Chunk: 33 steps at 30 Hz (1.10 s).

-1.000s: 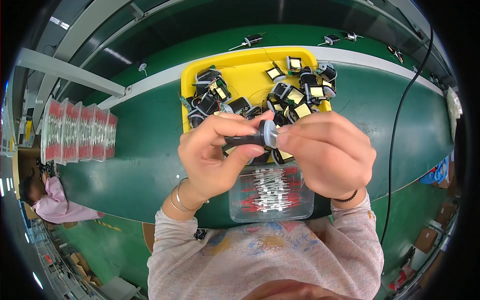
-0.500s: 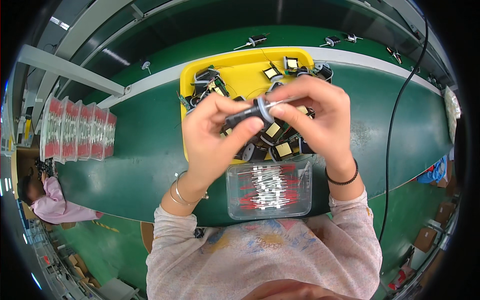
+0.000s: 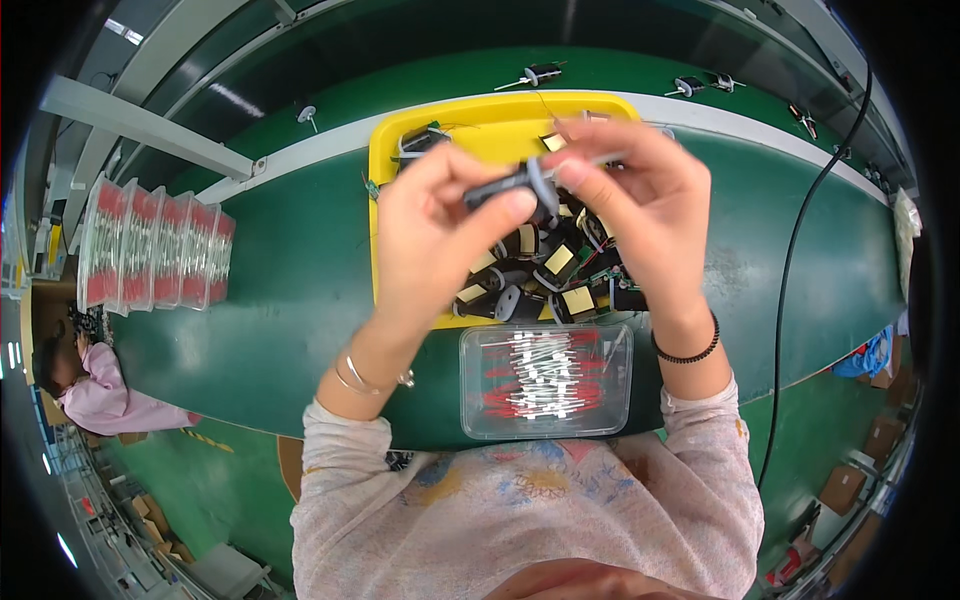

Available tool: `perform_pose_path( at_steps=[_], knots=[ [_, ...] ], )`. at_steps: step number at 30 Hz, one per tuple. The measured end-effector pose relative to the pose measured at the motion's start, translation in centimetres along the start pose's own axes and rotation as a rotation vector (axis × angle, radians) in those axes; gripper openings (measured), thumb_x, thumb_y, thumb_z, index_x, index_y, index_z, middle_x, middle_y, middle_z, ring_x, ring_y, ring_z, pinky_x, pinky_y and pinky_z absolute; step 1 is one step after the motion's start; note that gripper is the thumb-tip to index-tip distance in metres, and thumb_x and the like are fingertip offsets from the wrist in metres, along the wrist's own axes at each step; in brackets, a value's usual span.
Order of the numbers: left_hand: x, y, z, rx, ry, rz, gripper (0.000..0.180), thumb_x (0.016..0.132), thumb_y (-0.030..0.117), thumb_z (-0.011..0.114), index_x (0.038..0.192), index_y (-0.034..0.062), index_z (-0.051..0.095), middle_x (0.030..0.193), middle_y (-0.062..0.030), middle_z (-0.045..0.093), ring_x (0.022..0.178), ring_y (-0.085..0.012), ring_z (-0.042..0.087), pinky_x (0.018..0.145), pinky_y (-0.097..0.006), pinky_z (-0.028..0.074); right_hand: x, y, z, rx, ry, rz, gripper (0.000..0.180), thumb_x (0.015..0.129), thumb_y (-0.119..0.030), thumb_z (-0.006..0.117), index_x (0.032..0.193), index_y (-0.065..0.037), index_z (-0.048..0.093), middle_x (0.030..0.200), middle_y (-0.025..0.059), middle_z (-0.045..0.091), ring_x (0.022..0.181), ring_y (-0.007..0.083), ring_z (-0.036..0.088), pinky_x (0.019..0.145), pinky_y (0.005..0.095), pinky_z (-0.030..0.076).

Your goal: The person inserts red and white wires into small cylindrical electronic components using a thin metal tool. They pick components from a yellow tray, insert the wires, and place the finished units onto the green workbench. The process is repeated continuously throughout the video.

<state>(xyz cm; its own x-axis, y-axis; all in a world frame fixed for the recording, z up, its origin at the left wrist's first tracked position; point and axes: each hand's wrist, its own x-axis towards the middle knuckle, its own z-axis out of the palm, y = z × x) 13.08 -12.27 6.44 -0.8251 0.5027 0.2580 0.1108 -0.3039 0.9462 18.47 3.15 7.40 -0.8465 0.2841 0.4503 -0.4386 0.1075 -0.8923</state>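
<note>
Both hands are raised over the yellow tray (image 3: 440,115). The left hand (image 3: 435,235) pinches a small dark part (image 3: 510,185) between thumb and fingers. The right hand (image 3: 640,210) meets it from the other side, fingertips closed on the same part at its pale ring end. The part sits in the air between the two hands, above the heap of dark coils (image 3: 550,280) in the tray. Nearer the body, a clear box (image 3: 545,380) of red and white pins rests on the green surface (image 3: 290,270). Far left stand clear packs (image 3: 150,255) in a row. A black cable (image 3: 790,270) crosses at right.
</note>
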Motion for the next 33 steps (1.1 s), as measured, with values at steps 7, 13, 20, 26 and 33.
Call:
perform_pose_path(
  at_steps=[7, 13, 20, 26, 33],
  knots=[
    [15.7, -8.3, -10.7, 0.767, 0.092, -0.094, 0.031, 0.072, 0.022, 0.07, 0.095, 0.0039, 0.06, 0.079, -0.0064, 0.066, 0.07, -0.0111, 0.061, 0.067, -0.023, 0.046, 0.0, -0.4, -4.0, -0.147, 0.183, -0.145, 0.023, 0.077, -0.003, 0.06, 0.1, 0.002, 0.058, 0.097, 0.0108, 0.061, 0.085, 0.0153, 0.058, 0.072, 0.0269, 0.049],
    [18.7, -13.0, -13.9, 1.219, 0.105, 0.157, 0.026, 0.074, 0.025, 0.066, 0.092, 0.0056, 0.062, 0.089, -0.0069, 0.064, 0.079, -0.0194, 0.061, 0.074, -0.029, 0.046, -4.7, -0.6, -1.4, -0.361, -0.812, -0.104, 0.015, 0.076, -0.023, 0.063, 0.072, -0.009, 0.062, 0.065, 0.0014, 0.059, 0.056, 0.0187, 0.054, 0.049, 0.0296, 0.044],
    [11.2, -4.1, -6.4, 1.315, -0.851, 0.043, 0.013, 0.074, 0.017, 0.063, 0.079, 0.0044, 0.061, 0.079, -0.0089, 0.059, 0.079, -0.0239, 0.055, 0.073, -0.034, 0.043, -12.6, 1.6, 1.0, -0.815, -1.248, -0.046, 0.015, 0.065, -0.009, 0.059, 0.077, -0.002, 0.053, 0.077, 0.007, 0.054, 0.072, 0.0191, 0.057, 0.05, 0.0285, 0.049],
    [7.2, -6.5, -4.3, 1.544, -0.952, 0.129, 0.027, 0.07, 0.025, 0.068, 0.091, 0.0099, 0.06, 0.077, -0.0061, 0.06, 0.084, -0.0266, 0.055, 0.077, -0.036, 0.044, -12.3, 1.2, 1.5, -0.762, -1.323, 0.003, 0.019, 0.062, -0.006, 0.06, 0.08, 0.0, 0.059, 0.078, 0.0123, 0.06, 0.073, 0.0234, 0.062, 0.055, 0.0301, 0.051],
    [6.7, -4.4, -3.1, 1.495, -0.761, -0.129, 0.037, 0.067, 0.025, 0.071, 0.096, 0.0107, 0.053, 0.079, -0.0098, 0.062, 0.079, -0.0287, 0.06, 0.069, -0.037, 0.045, -11.8, 0.3, 0.5, -0.748, -1.174, -0.036, 0.022, 0.064, -0.006, 0.06, 0.085, 0.0, 0.059, 0.08, 0.0108, 0.061, 0.074, 0.0244, 0.062, 0.057, 0.0318, 0.051]
  ],
)
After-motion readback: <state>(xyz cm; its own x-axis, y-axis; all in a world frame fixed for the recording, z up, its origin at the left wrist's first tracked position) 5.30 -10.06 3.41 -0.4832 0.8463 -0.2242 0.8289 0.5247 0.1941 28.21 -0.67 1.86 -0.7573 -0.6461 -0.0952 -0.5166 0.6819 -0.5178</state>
